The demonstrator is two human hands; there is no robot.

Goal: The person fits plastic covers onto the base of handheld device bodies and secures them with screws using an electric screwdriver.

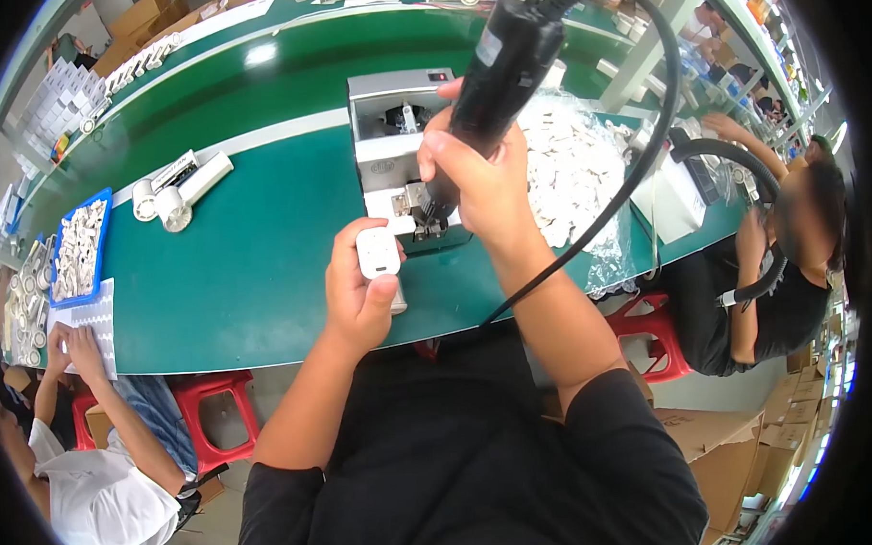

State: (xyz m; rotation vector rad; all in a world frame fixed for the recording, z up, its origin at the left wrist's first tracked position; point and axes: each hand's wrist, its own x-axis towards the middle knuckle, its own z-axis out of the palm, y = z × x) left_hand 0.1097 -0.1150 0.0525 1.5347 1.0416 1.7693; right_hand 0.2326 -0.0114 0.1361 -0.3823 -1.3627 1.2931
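Observation:
My left hand (355, 290) is closed around a small white device (378, 252) with a rounded end, held in front of a grey metal machine (382, 157). Above and to the right, my right hand (480, 170) grips a black electric screwdriver (506, 68), its body tilted and its lower end pointing down toward the machine's front. A black cable loops from the tool's top down past my right forearm. The lower end of the screwdriver is beside the machine's small metal fixture (418, 212); whether they touch is unclear.
White handheld parts (179, 190) lie left on the green table (216, 290), near a blue tray (99, 248) of small pieces. Right of the machine is a plastic bag (572, 172) of white parts. Co-workers sit at both sides; red stools (215, 415) stand below.

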